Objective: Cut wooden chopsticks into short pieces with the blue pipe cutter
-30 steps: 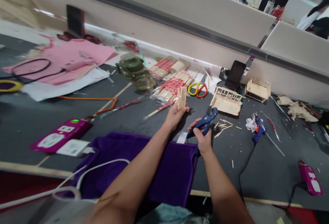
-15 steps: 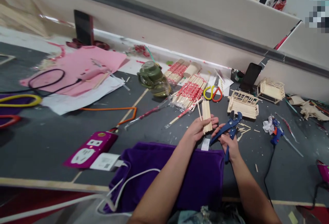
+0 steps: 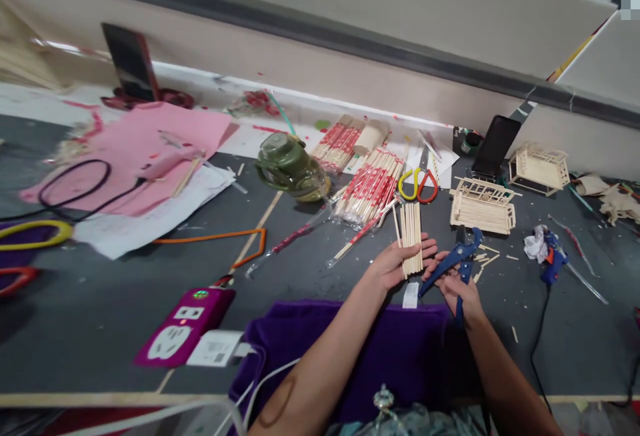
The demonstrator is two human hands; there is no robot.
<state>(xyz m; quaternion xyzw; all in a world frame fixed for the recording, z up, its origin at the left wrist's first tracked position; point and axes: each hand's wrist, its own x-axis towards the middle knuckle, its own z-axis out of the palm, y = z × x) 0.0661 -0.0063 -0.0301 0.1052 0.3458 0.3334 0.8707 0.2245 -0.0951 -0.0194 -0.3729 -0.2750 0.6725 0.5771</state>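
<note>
A row of pale wooden sticks (image 3: 411,236) lies across the palm of my left hand (image 3: 395,264), with the thumb pressed over them. One stick stands slightly apart on the left side of the row. Blue-handled cutters (image 3: 453,257) rest in my right hand (image 3: 463,293), their handles spread and the dark blade pointing away from me. Both hands are close together above the front of the table, beside a white tag on a purple cloth (image 3: 350,336). Short cut stick pieces (image 3: 485,259) are scattered just beyond the cutters.
Two small stick-built furniture models (image 3: 483,213) stand at the back right, near a propped phone (image 3: 497,146). Packs of red-wrapped chopsticks (image 3: 373,186), scissors (image 3: 417,185) and a green flask (image 3: 290,166) lie behind my hands. A glue gun (image 3: 553,259) is at right; a purple power strip (image 3: 185,326) at left.
The view has shifted, so the table items sit a little lower in it. Both hands keep their hold on the sticks and the cutters, with hardly any movement relative to the table.
</note>
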